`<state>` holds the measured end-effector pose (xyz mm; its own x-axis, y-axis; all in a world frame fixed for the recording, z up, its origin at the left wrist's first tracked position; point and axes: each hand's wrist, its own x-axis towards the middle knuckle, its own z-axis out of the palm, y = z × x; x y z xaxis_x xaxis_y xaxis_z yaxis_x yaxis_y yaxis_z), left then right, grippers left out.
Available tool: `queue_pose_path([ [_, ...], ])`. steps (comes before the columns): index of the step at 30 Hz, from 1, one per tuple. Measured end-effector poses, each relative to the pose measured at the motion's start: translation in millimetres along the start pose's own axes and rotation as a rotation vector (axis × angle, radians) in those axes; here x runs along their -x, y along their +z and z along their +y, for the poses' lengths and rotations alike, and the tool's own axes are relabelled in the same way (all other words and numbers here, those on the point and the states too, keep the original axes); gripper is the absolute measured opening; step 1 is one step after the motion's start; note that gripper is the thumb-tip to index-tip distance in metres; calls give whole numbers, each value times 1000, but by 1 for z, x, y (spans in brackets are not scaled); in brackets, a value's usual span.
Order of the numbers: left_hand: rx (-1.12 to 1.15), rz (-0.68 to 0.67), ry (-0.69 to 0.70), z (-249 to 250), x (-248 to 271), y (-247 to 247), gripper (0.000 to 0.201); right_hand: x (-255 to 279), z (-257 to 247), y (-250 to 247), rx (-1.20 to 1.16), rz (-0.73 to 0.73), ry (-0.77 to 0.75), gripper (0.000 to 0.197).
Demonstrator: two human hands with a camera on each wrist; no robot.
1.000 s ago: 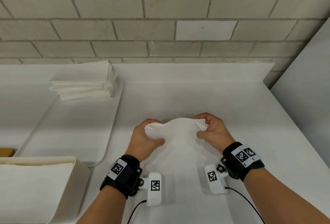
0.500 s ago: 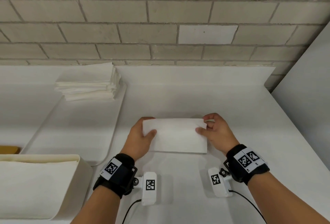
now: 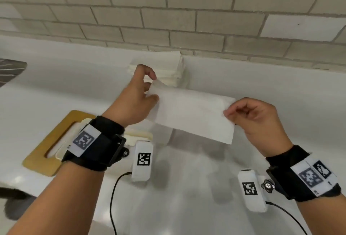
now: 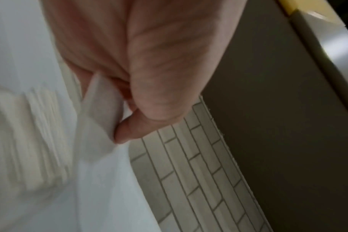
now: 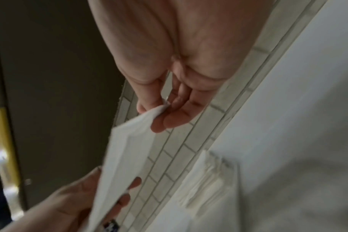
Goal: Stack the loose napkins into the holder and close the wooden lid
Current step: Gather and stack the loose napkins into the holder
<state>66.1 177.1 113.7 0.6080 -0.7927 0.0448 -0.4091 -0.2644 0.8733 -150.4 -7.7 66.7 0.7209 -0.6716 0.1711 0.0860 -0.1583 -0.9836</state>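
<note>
A folded white napkin (image 3: 194,115) hangs in the air between both hands, above the white counter (image 3: 187,188). My left hand (image 3: 152,87) pinches its left end between thumb and fingers, seen close in the left wrist view on the napkin (image 4: 97,109). My right hand (image 3: 229,112) pinches the right end, with the napkin (image 5: 125,157) sagging below it. A stack of napkins (image 3: 168,66) lies by the wall behind my left hand. The wooden lid (image 3: 43,152), with a long slot, sits at lower left. A cream holder rim (image 3: 139,135) shows beside my left wrist, mostly hidden.
A brick wall (image 3: 187,10) runs along the back of the counter. A dark striped object (image 3: 9,72) sits at the far left edge. Black cables (image 3: 112,197) trail from both wrist cameras. The counter's front-left edge drops off near the lid.
The folded napkin lay flat on the counter under both hands; now it is lifted and carried left. The view swung left, bringing the wooden lid into sight.
</note>
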Motion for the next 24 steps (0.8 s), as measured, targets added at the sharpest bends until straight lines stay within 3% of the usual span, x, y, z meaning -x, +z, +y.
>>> queue_pose_path([
  [4, -218, -25, -10, -33, 33, -71, 22, -1, -16, 61, -1, -181, 115, 26],
  [8, -384, -60, -63, -75, 58, -127, 22, 5, -19, 127, 243, -431, 183, 13],
  [11, -460, -120, -65, -104, 65, -151, 27, 6, -19, 170, 493, -465, 150, 10],
  [19, -783, -295, 210, -161, 70, -157, 27, 18, -2, 225, 1123, -585, 120, 17],
  [24, -970, -317, 188, -158, 73, -157, 37, 21, -8, 236, 1154, -572, 3, 28],
])
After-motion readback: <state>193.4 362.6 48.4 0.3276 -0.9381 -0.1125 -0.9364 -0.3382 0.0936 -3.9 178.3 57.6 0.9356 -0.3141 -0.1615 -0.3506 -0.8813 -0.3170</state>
